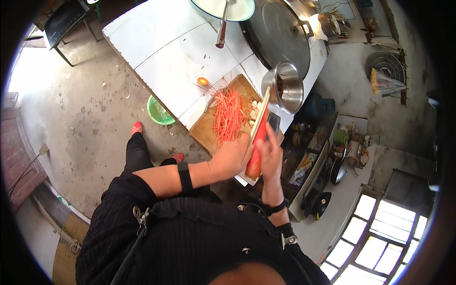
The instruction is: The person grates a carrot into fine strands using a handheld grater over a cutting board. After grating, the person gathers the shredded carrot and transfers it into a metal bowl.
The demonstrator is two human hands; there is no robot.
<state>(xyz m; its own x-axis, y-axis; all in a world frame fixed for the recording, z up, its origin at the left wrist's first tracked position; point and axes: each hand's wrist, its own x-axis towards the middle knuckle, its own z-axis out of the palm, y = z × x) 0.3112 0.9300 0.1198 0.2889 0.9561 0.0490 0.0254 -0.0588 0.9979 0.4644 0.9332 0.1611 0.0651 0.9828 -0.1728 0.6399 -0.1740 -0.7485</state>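
My left hand (231, 156) is closed at the lower end of a long, pale, narrow tool (260, 114), seen nearly edge-on; its kind is unclear. Against its right side lies a thick orange-red carrot (253, 165), held by my right hand (270, 156) with the fingers along it. Both are above a wooden cutting board (202, 132). A heap of shredded carrot (229, 114) covers the board's middle, and peeled garlic cloves (254, 113), partly hidden, lie to its right. Beyond the board's left corner, a small carrot piece (202, 81) rests on the white tiles.
A steel bowl (288, 87) with dark contents stands right of the board, near a large dark round lid (285, 32). An enamel basin (237, 10) of whitish liquid holds a handled utensil (221, 34). A green basin (158, 110) sits on the floor beside the tiled table (160, 71).
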